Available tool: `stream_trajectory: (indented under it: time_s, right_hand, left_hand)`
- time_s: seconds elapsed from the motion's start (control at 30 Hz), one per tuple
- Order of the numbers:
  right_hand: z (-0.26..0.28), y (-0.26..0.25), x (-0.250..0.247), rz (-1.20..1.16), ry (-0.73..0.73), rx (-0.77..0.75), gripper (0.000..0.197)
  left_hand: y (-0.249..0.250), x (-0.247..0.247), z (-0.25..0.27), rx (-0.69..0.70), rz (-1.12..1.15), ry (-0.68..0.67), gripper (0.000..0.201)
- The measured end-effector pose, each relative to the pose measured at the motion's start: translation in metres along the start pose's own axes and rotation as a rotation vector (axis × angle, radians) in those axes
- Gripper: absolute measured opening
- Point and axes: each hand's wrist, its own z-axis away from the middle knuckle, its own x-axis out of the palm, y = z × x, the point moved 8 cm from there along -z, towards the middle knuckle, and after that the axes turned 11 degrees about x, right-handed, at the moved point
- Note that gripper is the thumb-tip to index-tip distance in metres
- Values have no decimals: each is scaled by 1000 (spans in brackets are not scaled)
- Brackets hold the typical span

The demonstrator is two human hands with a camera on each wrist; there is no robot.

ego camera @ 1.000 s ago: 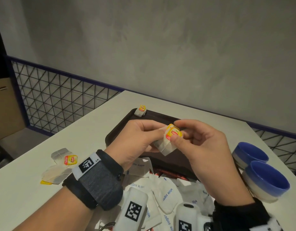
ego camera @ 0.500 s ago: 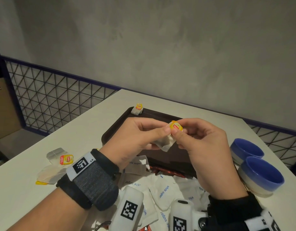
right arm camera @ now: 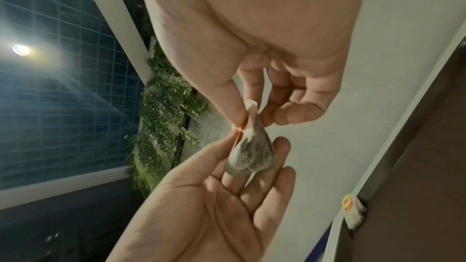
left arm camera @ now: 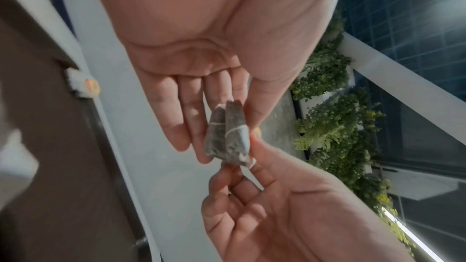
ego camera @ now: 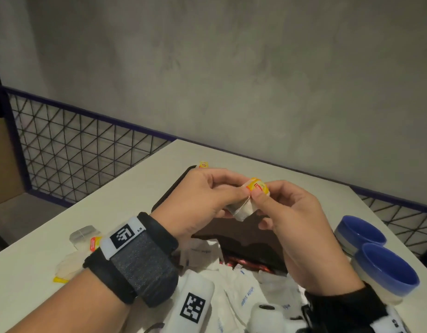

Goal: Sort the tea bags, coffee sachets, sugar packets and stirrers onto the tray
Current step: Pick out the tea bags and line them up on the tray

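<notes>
A tea bag [ego camera: 241, 209] with a yellow tag [ego camera: 255, 187] hangs above the dark brown tray [ego camera: 165, 200]. My left hand [ego camera: 238, 192] pinches its top from the left, and my right hand [ego camera: 265, 191] pinches the tag from the right. The left wrist view shows the tea bag [left arm camera: 227, 136] folded double with its string wound round it. From the right wrist the tea bag [right arm camera: 252, 152] dangles between both thumbs. A second tea bag [ego camera: 203, 164] lies on the tray's far corner.
White sugar packets [ego camera: 243, 292] and red sachets [ego camera: 246, 263] are heaped at the tray's near edge. More tea bags [ego camera: 82, 239] lie on the table to the left. Two blue bowls [ego camera: 387, 270] stand at the right, near the table's edge.
Both hands stay over the tray with the tea bag. The fingers have shifted on it, and the yellow tag now faces up and sits a little higher.
</notes>
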Motion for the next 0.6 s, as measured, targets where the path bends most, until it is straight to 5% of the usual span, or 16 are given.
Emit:
stream_trajectory:
  time_s: [0.1,0.23,0.43,0.6]
  right_hand:
    - [-28,-29,15,6,-37,-26,10]
    - [-99,-64,58,183,-117,-78,11]
    - [-207,17,128,721,-282,126,13]
    - [-250,59,139,800,-291,240,14]
  left_hand:
    - [20,-43,-15,31,-41,73,31]
    - [32,-133,-17,71,91,335,26]
    - [-4,-199,1,7,426,564,17]
    - [-22,-212,-1,-34,424,612,12]
